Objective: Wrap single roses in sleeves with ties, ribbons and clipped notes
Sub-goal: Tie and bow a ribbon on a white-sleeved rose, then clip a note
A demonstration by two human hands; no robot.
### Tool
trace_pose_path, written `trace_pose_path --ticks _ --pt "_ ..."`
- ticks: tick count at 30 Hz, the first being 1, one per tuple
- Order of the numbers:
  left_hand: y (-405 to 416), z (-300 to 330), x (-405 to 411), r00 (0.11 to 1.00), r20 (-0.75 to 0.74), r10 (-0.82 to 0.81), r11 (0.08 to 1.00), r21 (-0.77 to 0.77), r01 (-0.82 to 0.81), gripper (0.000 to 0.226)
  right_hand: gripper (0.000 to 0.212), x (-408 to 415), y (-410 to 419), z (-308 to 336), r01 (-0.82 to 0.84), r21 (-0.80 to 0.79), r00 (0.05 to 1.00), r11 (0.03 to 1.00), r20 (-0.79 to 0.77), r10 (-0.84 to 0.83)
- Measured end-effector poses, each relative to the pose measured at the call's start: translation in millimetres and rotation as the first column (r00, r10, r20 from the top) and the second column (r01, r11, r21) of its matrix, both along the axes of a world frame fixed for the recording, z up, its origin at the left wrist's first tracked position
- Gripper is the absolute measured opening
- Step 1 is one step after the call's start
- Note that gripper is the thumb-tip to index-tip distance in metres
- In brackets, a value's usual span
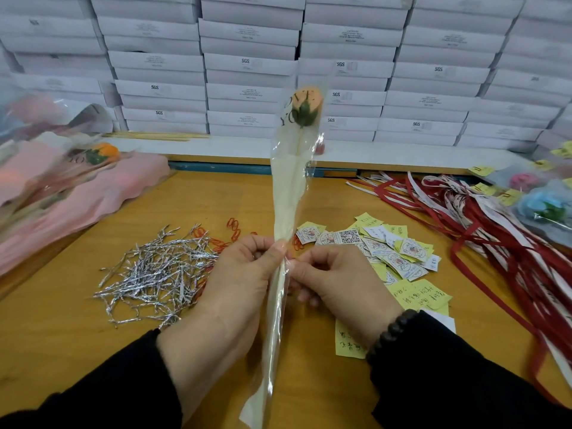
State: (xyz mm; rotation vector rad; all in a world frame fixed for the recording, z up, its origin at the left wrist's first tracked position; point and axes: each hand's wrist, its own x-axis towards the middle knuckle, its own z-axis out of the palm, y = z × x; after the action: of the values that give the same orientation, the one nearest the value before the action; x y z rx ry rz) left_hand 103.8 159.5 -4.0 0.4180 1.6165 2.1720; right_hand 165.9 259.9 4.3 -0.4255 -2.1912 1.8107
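At the far left of the wooden table [77, 320], a stack of pink wavy-edged wrapping sheets [77, 196] is seen, with a sleeved orange rose [106, 151] lying blurred on top. Beside it, a loose heap of silver metallic twist ties [154, 274] is spread out, crinkled and thin, with small red paper clips [233, 227] scattered just behind.

In the centre, a clear, glossy plastic sleeve [286, 196] is held upright over the table. A peach rose [306, 103] with green sepals on a thin stem is enclosed in its wide top; dark letters printed on the sleeve are only partly readable. The narrow gathered part of the sleeve is pinched by the left hand [229, 289] and by the right hand [337, 286], fingers curled on either side. A dark bead bracelet [391, 329] is worn on the right wrist.

To the right, yellow handwritten notes [421, 294] and small printed cards [387, 246], one with a QR code, are piled. Further right lie red and white ribbons [495, 236]. Behind, white boxes [247, 66] marked "SGS" are stacked.
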Motion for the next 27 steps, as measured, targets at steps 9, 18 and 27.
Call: trace_pose_path --ticks 9,18,27 --pt "-2 4 -3 0.993 0.110 0.030 0.999 0.042 -0.035 0.015 0.014 2 -14 2 -0.002 0.202 0.997 0.979 -0.072 0.017" --pt "-2 2 -2 0.992 0.123 0.006 0.999 0.048 -0.012 0.011 0.012 4 -13 2 -0.023 -0.099 0.999 0.995 -0.036 0.020" --pt "-6 4 1 0.995 0.047 -0.085 0.995 -0.044 0.087 0.026 0.017 7 -2 5 -0.020 -0.220 0.999 0.975 -0.029 0.014"
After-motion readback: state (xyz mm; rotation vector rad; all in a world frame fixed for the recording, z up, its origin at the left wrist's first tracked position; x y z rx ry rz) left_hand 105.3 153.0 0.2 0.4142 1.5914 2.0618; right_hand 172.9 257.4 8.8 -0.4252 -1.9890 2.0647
